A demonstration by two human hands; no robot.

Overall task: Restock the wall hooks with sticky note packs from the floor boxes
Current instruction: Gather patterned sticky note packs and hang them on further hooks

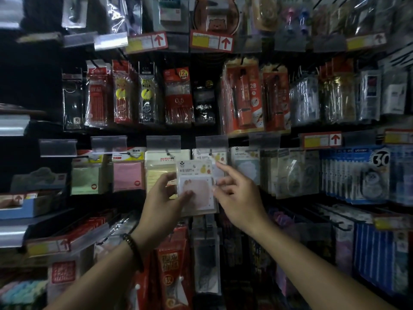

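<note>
A clear-wrapped sticky note pack with a pinkish pad and a white header card is held up in front of the display wall. My left hand grips its left edge, thumb across the front. My right hand touches the pack's right edge, index finger stretched up toward the hook where matching packs hang. Whether the right hand's lower fingers pinch the pack is hard to tell. No floor boxes are in view.
More note packs hang in the same row: green, pink, yellow, pale blue. Pen and refill packs fill the row above, correction tape packs hang at right, red packs below. Shelf edges jut out at left.
</note>
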